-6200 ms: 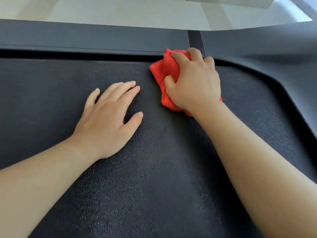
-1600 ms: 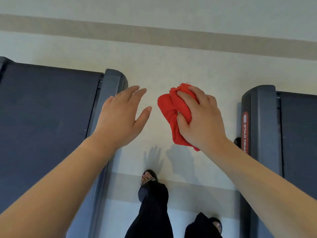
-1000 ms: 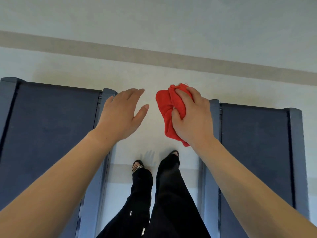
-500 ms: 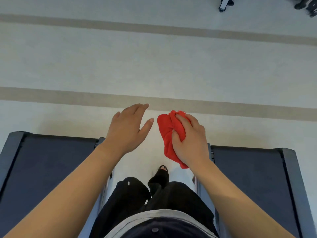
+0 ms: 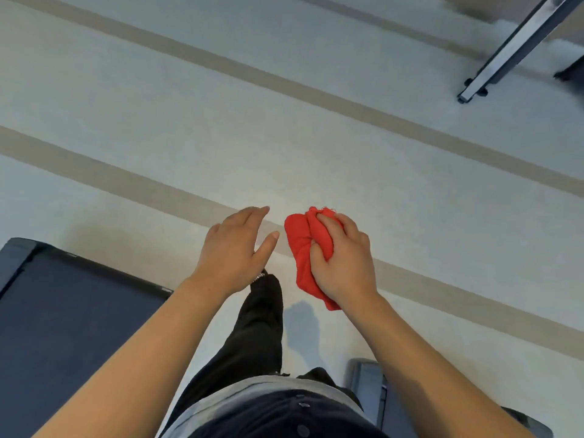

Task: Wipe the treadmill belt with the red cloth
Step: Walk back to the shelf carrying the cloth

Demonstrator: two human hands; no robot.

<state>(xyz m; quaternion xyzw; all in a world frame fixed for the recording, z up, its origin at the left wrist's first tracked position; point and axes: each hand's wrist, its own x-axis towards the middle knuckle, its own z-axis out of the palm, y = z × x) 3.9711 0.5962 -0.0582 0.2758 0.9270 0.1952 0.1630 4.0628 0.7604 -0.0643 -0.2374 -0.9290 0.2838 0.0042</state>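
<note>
Cloth (image 5: 301, 248) was gripped in the right hand (image 5: 344, 263) over the floor (image 5: 221, 121), beyond a corner of the belt (image 5: 69, 317). The left hand (image 5: 234, 251) was held spread and empty. Wiping was not being done; what remained could not be told.

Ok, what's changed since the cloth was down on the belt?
The right hand has lifted the red cloth off the belt, and the left hand has come off it; both now hang over the floor, a treadmill belt at lower left. Unchanged: right hand grips the bunched cloth, left hand open, empty.
</note>
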